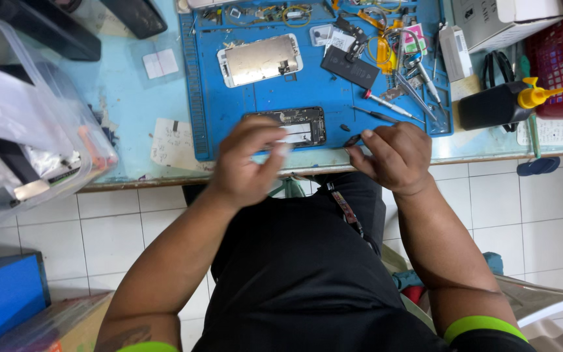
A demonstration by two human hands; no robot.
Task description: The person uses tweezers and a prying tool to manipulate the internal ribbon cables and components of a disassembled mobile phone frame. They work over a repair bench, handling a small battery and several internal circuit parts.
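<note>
An opened phone body (294, 125) lies on a blue work mat (262, 98) near the bench's front edge. My left hand (245, 160) is blurred in front of it, fingers curled around something small and pale that I cannot make out. My right hand (392, 153) rests at the mat's front edge, pinching a small dark part (352, 139) between thumb and forefinger. A detached phone screen panel (260, 60) lies face down further back, with a black battery (350, 67) to its right.
Screwdrivers and tweezers (399, 98) lie on the mat's right side. A black bottle with a yellow nozzle (500, 104) and a red basket (558, 72) stand at right. A clear plastic bin (21, 124) sits at left. Paper scraps (174, 140) lie beside the mat.
</note>
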